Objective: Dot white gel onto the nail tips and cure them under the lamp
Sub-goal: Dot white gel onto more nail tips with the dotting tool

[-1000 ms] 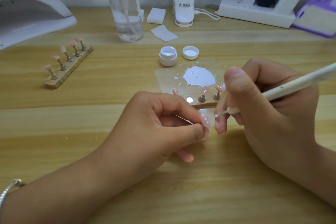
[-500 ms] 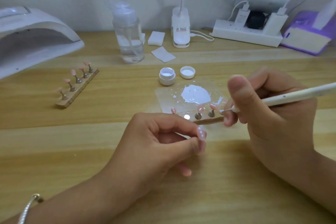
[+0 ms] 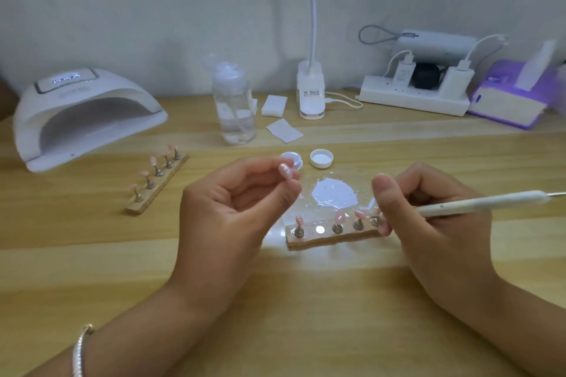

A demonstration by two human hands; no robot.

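Left hand (image 3: 232, 211) lifted, pinching nail tip (image 3: 283, 169); right hand (image 3: 428, 223) grips dotting pen (image 3: 477, 202) (point near stand (image 3: 324, 240)).

No words or numbers can be read. The small sticker (image 3: 312, 92) on the white desk light (image 3: 311, 107) has red and dark print, but it is too tiny. The screen (image 3: 66, 79) on the nail lamp (image 3: 92, 95) glows blue, but it is a blur.
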